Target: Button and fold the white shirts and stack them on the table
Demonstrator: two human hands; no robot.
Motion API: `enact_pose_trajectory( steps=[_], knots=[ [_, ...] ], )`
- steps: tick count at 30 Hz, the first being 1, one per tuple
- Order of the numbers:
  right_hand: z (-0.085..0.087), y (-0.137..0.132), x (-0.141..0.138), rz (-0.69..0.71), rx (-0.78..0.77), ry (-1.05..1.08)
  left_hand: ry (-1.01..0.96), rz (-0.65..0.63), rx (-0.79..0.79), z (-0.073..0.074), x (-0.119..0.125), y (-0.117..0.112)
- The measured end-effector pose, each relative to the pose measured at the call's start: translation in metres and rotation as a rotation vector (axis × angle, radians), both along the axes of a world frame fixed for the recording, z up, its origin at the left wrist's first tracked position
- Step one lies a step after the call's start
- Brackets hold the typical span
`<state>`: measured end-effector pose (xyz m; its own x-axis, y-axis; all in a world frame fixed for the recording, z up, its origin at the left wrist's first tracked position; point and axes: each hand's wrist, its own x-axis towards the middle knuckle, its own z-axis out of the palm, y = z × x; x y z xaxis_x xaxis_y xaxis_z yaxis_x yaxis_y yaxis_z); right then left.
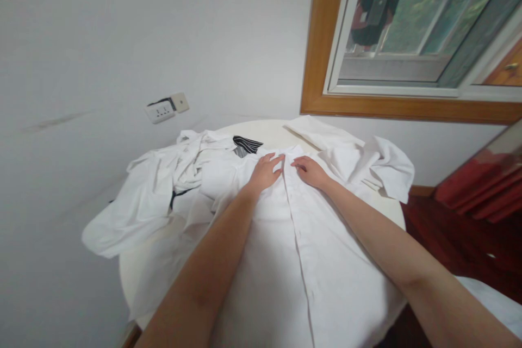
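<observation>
A white button-up shirt (pixel 310 261) lies spread front-up over a round white table (pixel 134 277), its button placket running down the middle. My left hand (pixel 266 171) rests flat on the shirt near the collar, fingers stretched out and together. My right hand (pixel 309 170) lies just across the placket from it, fingers curled lightly onto the cloth at the collar. The two hands almost touch at the fingertips. Neither hand lifts the fabric.
More crumpled white clothes (pixel 163 185) are heaped on the table's far left, with a black-and-white striped piece (pixel 246 145) among them. Another white garment (pixel 367 160) lies at the far right. A wall socket (pixel 165 108) sits behind; a wood-framed window (pixel 408 32) is at upper right.
</observation>
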<state>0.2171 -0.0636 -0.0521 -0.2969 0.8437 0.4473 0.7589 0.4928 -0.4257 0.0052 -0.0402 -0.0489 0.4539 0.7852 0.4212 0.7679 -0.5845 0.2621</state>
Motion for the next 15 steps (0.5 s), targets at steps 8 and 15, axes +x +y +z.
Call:
enact_pose_trajectory(
  steps=[8, 15],
  knots=[
    [-0.0005, 0.0001, -0.0007, -0.007, 0.011, 0.007, 0.041, -0.023, 0.021, -0.0023, 0.0001, -0.0008],
    [0.0012, 0.0, -0.0007, -0.009, -0.004, -0.015, -0.131, 0.093, 0.087, 0.0008, 0.0025, 0.002]
  ],
)
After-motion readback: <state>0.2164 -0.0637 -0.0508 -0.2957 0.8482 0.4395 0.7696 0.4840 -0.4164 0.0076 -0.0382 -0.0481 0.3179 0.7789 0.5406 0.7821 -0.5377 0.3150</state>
